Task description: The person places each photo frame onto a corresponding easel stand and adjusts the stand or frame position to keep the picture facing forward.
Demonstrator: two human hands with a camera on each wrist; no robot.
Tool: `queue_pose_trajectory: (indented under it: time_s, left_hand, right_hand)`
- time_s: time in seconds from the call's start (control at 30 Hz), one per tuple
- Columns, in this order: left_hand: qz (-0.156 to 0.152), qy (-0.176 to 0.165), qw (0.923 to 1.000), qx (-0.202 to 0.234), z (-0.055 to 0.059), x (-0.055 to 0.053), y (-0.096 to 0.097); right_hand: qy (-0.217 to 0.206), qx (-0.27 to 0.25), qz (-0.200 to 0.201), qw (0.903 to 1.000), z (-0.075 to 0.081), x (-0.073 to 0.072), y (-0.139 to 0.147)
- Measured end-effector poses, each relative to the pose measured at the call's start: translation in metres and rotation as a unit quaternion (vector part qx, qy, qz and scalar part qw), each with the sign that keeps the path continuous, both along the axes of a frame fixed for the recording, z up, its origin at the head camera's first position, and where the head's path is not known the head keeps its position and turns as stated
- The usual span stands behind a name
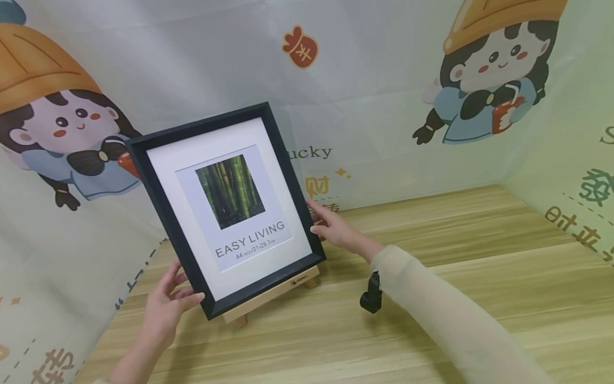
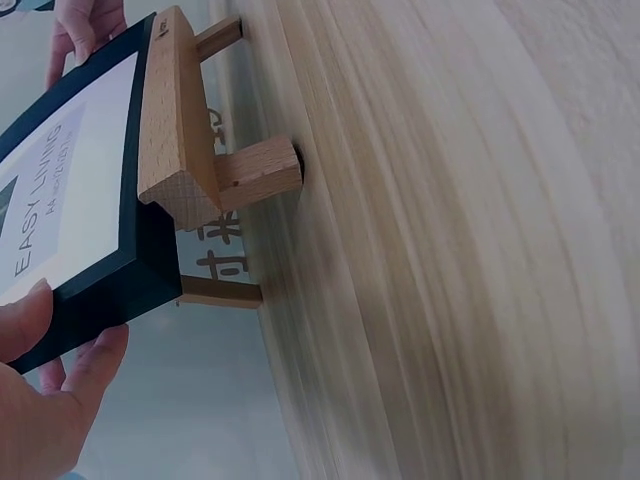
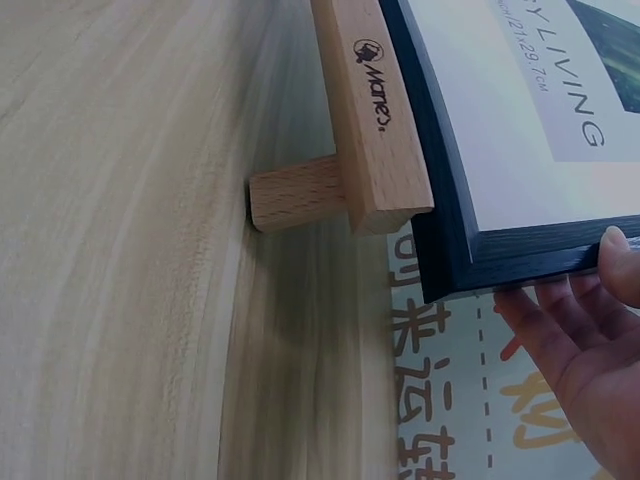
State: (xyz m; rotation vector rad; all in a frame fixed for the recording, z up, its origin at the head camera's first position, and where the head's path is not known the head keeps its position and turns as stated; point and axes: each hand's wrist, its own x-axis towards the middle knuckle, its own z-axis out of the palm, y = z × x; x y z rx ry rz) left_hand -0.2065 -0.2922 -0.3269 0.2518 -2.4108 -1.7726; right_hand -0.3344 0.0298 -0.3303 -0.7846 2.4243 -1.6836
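A black picture frame (image 1: 292, 184) with a white mat and a bamboo picture leans back on a small wooden easel (image 1: 273, 294). The easel's ledge (image 2: 165, 130) runs under the frame's lower edge, and its legs stand on the table. My left hand (image 1: 169, 304) grips the frame's lower left side, thumb in front and fingers behind, as the left wrist view shows. On the right side, my right hand (image 1: 338, 229) holds the frame's edge the same way; in the right wrist view its thumb (image 3: 618, 262) lies on the front border. Most of the easel's back is hidden behind the frame.
The easel stands on a wood-grain table (image 1: 431, 266). A printed cloth (image 1: 374, 96) with cartoon figures and lettering hangs behind and at both sides. A small black device (image 1: 371, 294) shows by the right sleeve cuff.
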Motion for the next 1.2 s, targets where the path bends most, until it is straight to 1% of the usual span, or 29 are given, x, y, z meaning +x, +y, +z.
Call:
queue_pose_trajectory:
  time_s: [0.23, 0.37, 0.43, 0.5, 0.6, 0.67, 0.73, 0.83, 0.97, 1.07, 1.13, 1.2]
  left_hand:
    - [0.001, 0.012, 0.9999, -0.010, -0.003, 0.001, 0.002]
    - [0.005, 0.010, 0.9996, -0.025, -0.005, 0.003, 0.003]
    - [0.011, 0.011, 0.9993, -0.034, -0.007, 0.004, 0.004]
    - [0.017, 0.016, 0.9989, -0.040, -0.009, 0.006, 0.005]
    - [0.034, 0.029, 0.9980, -0.043, -0.012, 0.009, 0.007]
    - [0.047, 0.035, 0.9970, -0.051, -0.013, 0.011, 0.009]
    - [0.062, 0.038, 0.9954, -0.062, -0.015, 0.013, 0.010]
    - [0.065, 0.034, 0.9940, -0.081, -0.018, 0.016, 0.012]
    - [0.047, 0.019, 0.9956, -0.080, -0.022, 0.019, 0.015]
    - [0.042, 0.012, 0.9961, -0.077, -0.024, 0.020, 0.019]
    - [0.037, 0.010, 0.9953, -0.089, -0.025, 0.020, 0.021]
    - [0.032, 0.005, 0.9942, -0.103, -0.025, 0.020, 0.025]
  right_hand:
    - [0.013, -0.012, -0.005, 0.9998, -0.006, 0.001, -0.003]
    - [0.017, -0.030, -0.026, 0.9991, -0.011, 0.005, -0.006]
    - [0.008, -0.051, -0.041, 0.9979, -0.014, 0.008, -0.009]
    - [-0.008, -0.075, -0.060, 0.9953, -0.017, 0.012, -0.012]
    - [-0.026, -0.094, -0.094, 0.9908, -0.023, 0.019, -0.016]
    - [-0.033, -0.091, -0.115, 0.9887, -0.026, 0.024, -0.017]
    - [-0.046, -0.083, -0.125, 0.9876, -0.029, 0.028, -0.018]
    - [-0.073, -0.077, -0.128, 0.9861, -0.032, 0.031, -0.016]
    - [-0.121, -0.077, -0.117, 0.9827, -0.037, 0.033, -0.014]
    - [-0.166, -0.094, -0.103, 0.9763, -0.041, 0.036, -0.013]
    - [-0.192, -0.111, -0.093, 0.9707, -0.043, 0.039, -0.012]
    - [-0.208, -0.126, -0.089, 0.9658, -0.045, 0.042, -0.012]
